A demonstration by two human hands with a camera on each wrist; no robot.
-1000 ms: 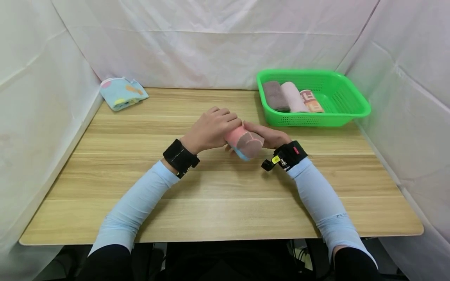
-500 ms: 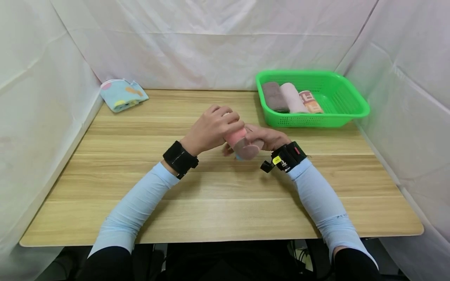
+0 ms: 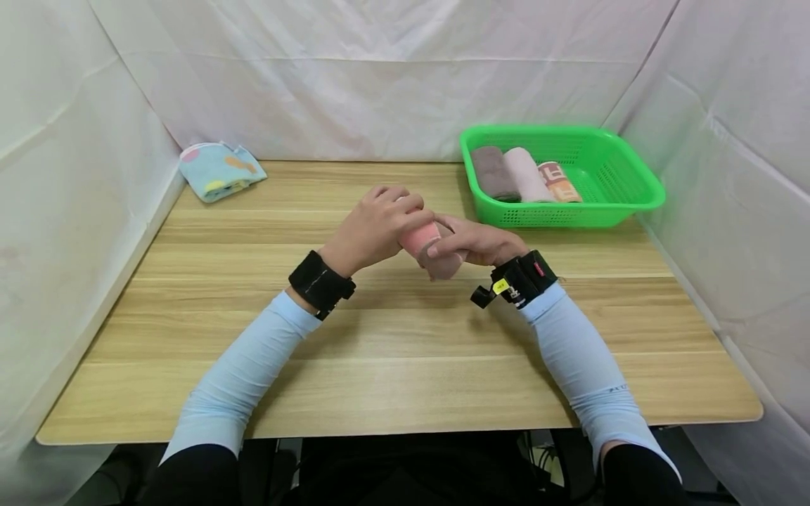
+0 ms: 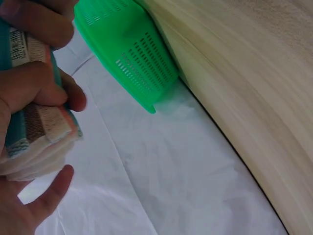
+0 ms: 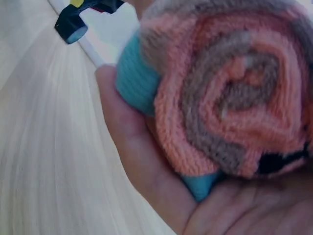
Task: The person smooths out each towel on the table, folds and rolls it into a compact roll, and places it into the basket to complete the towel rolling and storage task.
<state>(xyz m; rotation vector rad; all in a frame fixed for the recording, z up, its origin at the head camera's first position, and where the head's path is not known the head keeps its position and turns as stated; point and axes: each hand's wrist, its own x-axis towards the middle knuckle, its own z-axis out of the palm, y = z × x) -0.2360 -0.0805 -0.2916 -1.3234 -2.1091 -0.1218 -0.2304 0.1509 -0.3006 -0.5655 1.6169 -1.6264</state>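
A rolled towel in pink and brown is held off the table between both hands. My left hand grips its left end from above, fingers curled over it. My right hand holds the other end, the index finger lying across the brown part. In the right wrist view the towel's coiled end faces the camera, with teal patches showing beside the hand. The left wrist view shows a barcode label on the towel, along with teal and brown stripes. The fingers partly cover the roll.
A green basket stands at the back right. Inside it lie a grey-brown rolled towel, a pale pink one and an orange-brown one. A folded light-blue cloth sits at the table's back left corner. White sheets surround the table.
The towel has turned in the hands, and its blue underside no longer shows in the head view. My right fingers have shifted across its brown end. Both hands stay close to the same spot.
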